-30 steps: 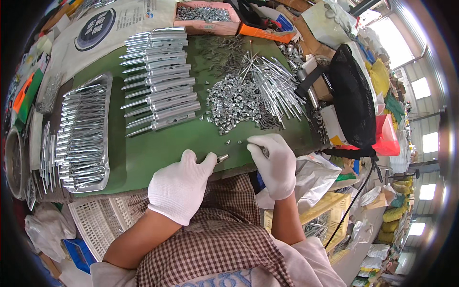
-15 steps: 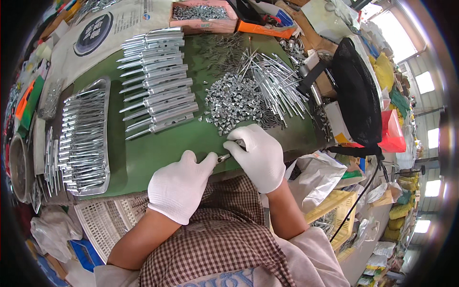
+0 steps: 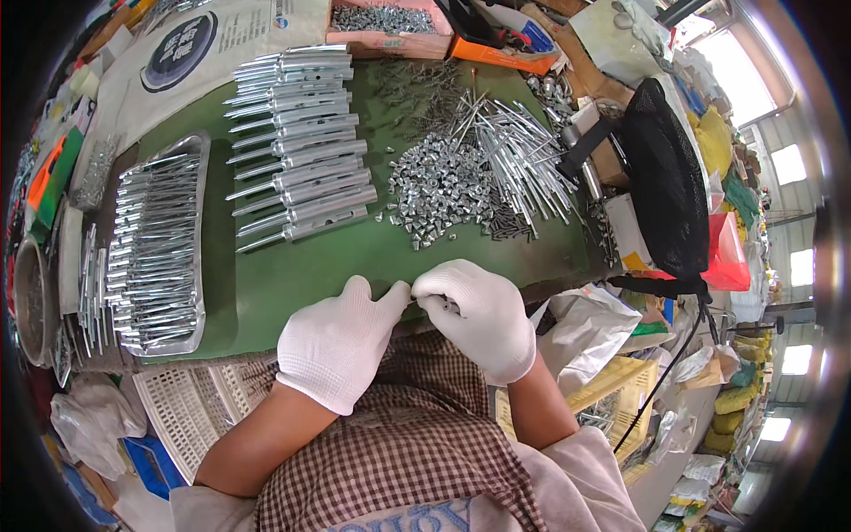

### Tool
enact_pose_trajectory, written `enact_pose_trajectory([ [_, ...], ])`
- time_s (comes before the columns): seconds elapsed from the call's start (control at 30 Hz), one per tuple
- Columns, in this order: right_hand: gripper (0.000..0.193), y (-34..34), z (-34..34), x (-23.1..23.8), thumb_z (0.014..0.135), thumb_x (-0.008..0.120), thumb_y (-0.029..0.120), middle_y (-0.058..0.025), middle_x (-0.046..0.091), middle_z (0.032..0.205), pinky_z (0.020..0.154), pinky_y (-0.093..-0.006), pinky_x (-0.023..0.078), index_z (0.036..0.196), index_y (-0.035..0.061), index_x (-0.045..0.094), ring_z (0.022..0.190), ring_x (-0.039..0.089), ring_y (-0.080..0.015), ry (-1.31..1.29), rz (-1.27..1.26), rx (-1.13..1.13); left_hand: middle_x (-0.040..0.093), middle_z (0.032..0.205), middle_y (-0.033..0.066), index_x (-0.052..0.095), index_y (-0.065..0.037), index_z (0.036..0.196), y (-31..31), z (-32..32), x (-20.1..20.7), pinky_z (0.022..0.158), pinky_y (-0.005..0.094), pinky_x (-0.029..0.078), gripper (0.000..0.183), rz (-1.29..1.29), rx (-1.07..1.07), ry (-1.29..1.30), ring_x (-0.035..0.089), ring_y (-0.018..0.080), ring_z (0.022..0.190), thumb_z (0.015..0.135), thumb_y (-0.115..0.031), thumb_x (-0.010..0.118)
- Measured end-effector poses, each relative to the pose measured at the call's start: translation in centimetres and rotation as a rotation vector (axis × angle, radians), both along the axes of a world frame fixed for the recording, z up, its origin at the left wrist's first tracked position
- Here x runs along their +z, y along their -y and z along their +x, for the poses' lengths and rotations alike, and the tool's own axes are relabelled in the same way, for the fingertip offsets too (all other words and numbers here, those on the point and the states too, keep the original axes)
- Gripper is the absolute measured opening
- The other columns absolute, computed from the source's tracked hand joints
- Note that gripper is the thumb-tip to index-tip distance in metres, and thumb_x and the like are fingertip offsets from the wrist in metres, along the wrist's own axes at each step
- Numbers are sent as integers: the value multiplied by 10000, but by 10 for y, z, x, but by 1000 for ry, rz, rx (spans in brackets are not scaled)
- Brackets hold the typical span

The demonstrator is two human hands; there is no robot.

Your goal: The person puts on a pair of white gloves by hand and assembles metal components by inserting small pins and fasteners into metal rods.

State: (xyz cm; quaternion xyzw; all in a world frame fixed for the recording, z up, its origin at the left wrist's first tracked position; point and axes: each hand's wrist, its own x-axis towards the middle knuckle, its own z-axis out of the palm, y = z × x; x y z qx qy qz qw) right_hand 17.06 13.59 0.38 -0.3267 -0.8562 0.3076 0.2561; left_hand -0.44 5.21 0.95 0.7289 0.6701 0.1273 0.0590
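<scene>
Both my hands wear white knitted gloves and meet at the near edge of the green work surface (image 3: 266,301). My left hand (image 3: 332,341) pinches thumb and forefinger against the right fingertips; whatever it grips is almost fully hidden. My right hand (image 3: 479,319) is curled, with small shiny metal parts (image 3: 450,307) showing inside its fingers. Just beyond lies a heap of small silvery metal pieces (image 3: 439,186). Thin metal rods (image 3: 523,160) are piled to its right, and dark small pins (image 3: 510,223) lie beside the heap. A row of metal tubes with pointed rods (image 3: 310,164) stretches across the left middle.
A metal tray (image 3: 202,257) full of rods stands at the left. At the back are a pink box of small parts (image 3: 390,19) and an orange box (image 3: 505,58). A black mesh bag (image 3: 660,177) sits at the right. Yellow crates (image 3: 612,386) stand below the table edge.
The small metal cylinder between my fingertips is now mostly covered. My right hand has come down slightly, its fingertips closing against the left ones. The view has shifted a little.
</scene>
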Motion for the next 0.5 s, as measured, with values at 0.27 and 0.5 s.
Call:
enact_pose_trajectory([
  [0.27, 182, 5, -6, -2, 811, 652, 29, -64, 618, 811, 639, -397, 506, 951, 135, 599, 744, 632, -297, 81, 63, -3, 538, 813, 77, 614, -174, 1254, 1, -4, -2, 498, 347, 524, 392, -64, -74, 10, 632, 229, 569, 864, -147, 641],
  [0.5, 233, 1, -2, 1, 799, 686, 41, -77, 639, 891, 645, -383, 504, 1009, 120, 622, 761, 637, -277, 169, 54, 17, 551, 824, 71, 600, -179, 1311, 4, -5, 1, 504, 356, 530, 429, -74, -103, -101, 625, 215, 559, 886, -123, 588],
])
